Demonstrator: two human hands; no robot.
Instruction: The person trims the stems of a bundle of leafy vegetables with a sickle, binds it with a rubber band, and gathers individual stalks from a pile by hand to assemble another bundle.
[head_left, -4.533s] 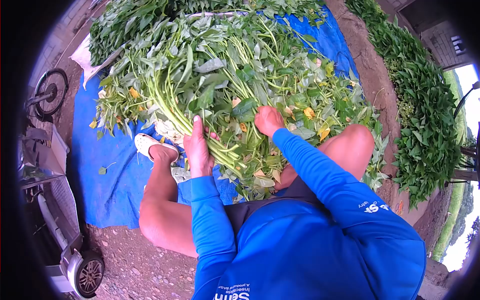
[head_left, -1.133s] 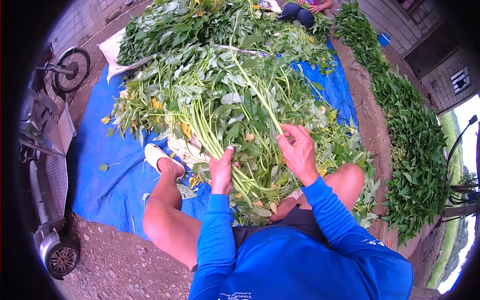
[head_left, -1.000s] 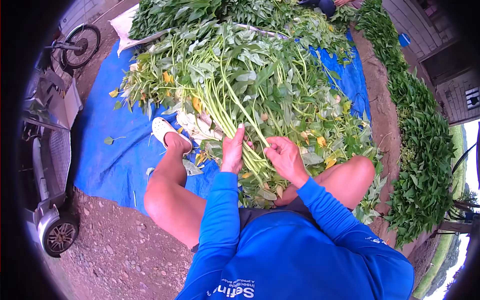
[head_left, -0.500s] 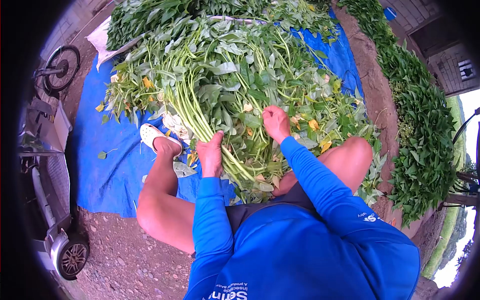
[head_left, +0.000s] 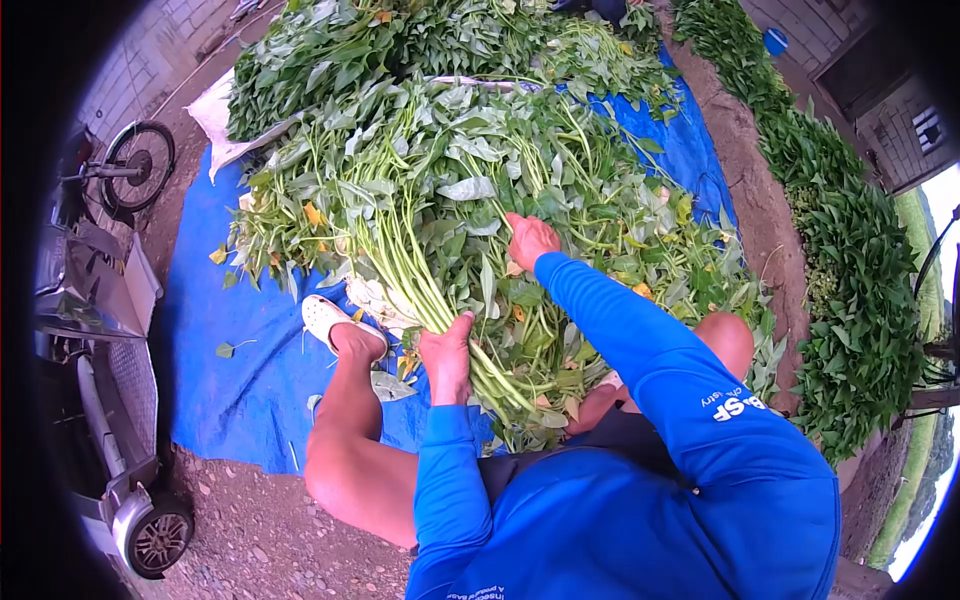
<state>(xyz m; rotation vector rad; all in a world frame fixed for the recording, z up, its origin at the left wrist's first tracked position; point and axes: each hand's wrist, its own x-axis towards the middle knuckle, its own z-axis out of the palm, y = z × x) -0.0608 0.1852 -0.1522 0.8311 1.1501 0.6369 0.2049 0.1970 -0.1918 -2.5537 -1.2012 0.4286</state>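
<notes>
My left hand (head_left: 447,362) is wrapped round a bundle of long green stems (head_left: 400,265), whose leafy ends spread away from me and whose cut ends stick out below the fist. To its upper right, my right hand (head_left: 532,242) reaches into the leafy pile (head_left: 590,215), its fingers pressed together at a stem; exactly what they grip is partly hidden by leaves. Yellow leaves are mixed into the pile, which lies on a blue tarp (head_left: 250,375).
Another heap of greens (head_left: 310,70) lies at the far end beside a white sack (head_left: 212,118). A long row of greens (head_left: 840,270) runs along the right. A wheel (head_left: 140,168) and a metal vehicle (head_left: 160,535) stand left. Someone's dark-clothed legs show at the top.
Over the last second my right hand has moved from beside the bundle, out and up into the pile. My left hand has kept hold of the bundle. The head view has shifted.
</notes>
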